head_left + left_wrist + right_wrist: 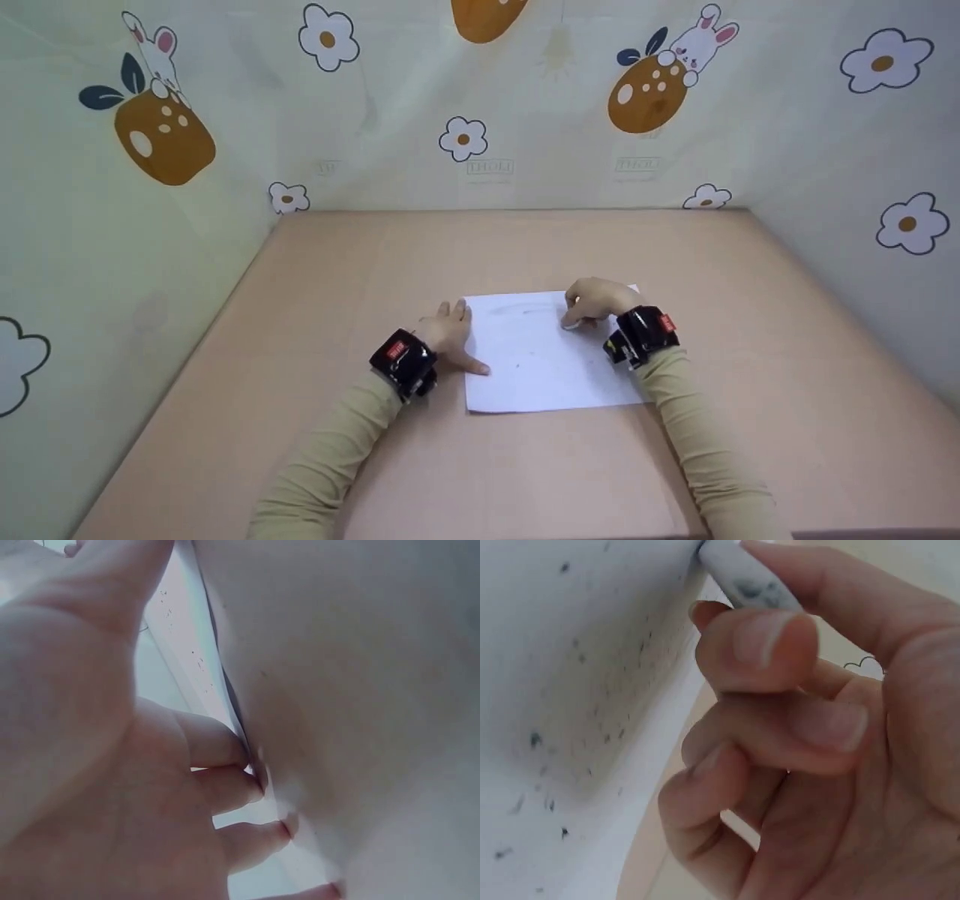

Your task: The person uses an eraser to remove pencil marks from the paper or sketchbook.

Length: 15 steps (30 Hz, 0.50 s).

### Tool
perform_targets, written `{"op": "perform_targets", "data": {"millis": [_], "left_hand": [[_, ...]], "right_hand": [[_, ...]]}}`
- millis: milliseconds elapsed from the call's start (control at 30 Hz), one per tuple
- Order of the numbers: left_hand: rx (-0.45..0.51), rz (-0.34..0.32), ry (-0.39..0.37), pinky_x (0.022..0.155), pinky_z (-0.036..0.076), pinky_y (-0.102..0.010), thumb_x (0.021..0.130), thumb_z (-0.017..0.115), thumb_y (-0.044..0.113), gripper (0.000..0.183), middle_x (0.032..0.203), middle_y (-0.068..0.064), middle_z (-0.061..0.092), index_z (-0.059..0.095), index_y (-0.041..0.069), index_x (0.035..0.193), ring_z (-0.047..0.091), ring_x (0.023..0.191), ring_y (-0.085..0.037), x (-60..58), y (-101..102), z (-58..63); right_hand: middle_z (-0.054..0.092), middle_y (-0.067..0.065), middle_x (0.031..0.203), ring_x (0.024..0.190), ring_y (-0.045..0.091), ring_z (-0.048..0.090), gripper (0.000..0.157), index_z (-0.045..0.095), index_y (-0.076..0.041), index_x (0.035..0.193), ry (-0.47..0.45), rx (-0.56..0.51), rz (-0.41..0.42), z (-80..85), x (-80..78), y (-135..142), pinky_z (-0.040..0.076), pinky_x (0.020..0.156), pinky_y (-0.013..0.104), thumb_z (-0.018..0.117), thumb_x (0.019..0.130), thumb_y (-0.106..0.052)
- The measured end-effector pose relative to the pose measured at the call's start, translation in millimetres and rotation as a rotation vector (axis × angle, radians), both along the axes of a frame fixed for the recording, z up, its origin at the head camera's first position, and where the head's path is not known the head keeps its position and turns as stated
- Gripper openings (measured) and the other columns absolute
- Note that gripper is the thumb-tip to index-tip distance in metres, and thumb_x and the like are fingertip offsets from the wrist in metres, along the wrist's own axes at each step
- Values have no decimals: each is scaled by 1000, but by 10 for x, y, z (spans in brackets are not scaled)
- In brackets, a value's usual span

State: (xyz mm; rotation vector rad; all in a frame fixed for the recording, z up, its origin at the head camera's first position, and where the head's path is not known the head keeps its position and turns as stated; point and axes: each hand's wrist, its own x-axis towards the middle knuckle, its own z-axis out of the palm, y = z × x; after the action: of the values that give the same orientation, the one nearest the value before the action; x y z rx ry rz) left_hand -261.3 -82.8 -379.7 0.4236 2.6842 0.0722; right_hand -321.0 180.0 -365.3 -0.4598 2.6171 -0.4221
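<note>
A white sheet of paper (525,375) lies flat on the table, with faint grey smudges near its top and dark crumbs scattered over it. My left hand (450,336) rests at the paper's left edge, fingers spread and thumb on the sheet. In the left wrist view, its fingertips (251,784) touch down along that edge. My right hand (598,298) is over the paper's upper right part. It pinches a white eraser (754,581) between thumb and curled fingers. Grey smears mark the eraser, and its end meets the paper in the right wrist view.
The light brown table (375,255) extends around the sheet on all sides. A pale cloth backdrop (405,97) printed with flowers and rabbits stands behind it and along both sides. Each wrist carries a black camera device (405,364) above a tan sleeve (330,461).
</note>
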Motion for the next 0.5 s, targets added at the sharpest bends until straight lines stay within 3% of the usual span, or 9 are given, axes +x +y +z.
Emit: {"op": "perform_targets", "data": {"millis": [200,333,500], "left_hand": [[-2,0,0,118,17,-58,76,67,63,115,160,-20,2,9,-3,150,5,148,-40,-17,23,-2],[-13,6,-16,118,17,-58,76,67,63,115,160,-19,0,8,-3,151,3,148,-39,-16,28,-10],[-16,16,-19,118,17,-59,76,67,62,115,160,-19,0,8,-3,151,3,148,-39,-13,28,-15]], "right_hand": [[47,-6,48,48,8,43,25,47,-16,55,28,153,-134,105,60,201,33,48,21,67,69,-13],[49,-6,48,47,7,43,22,49,-15,55,28,146,-122,109,60,227,33,47,20,66,69,-13],[55,-5,52,53,9,47,18,57,-10,66,84,48,-30,51,26,71,35,52,19,68,77,-20]]}}
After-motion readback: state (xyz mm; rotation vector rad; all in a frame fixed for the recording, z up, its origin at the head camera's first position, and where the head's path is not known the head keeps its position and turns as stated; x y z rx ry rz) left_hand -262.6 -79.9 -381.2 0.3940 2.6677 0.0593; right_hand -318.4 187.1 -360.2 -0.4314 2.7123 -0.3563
